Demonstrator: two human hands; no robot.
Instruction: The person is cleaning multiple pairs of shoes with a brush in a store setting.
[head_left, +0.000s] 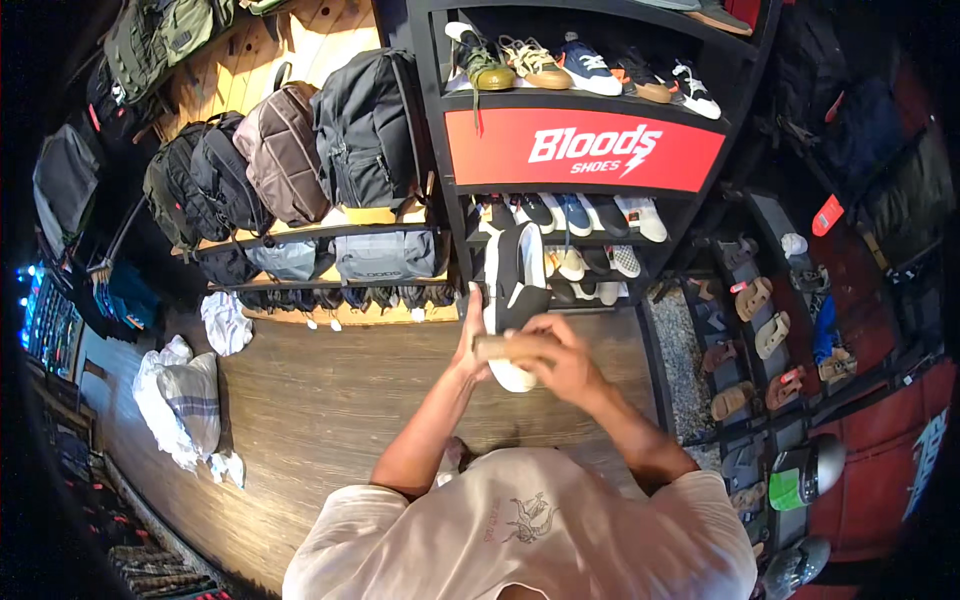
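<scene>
A black and white slip-on shoe (517, 281) is held out before my chest, its white toe or sole end (516, 375) pointing down towards me. My left hand (471, 341) grips its left side, thumb upright along the edge. In my right hand (566, 360) is a light-brown block, apparently a wooden-backed brush (501, 346), lying across the shoe. Blur and my fingers hide the block's underside, so whether it touches the shoe is unclear.
A black shoe rack (555, 101) with a red lettered sign stands ahead. Backpacks (367, 135) fill shelves on the left. Stuffed white sacks (187, 397) lie on the wooden floor (315, 420). Sandals (772, 334) and a helmet (806, 472) sit on the right-hand display.
</scene>
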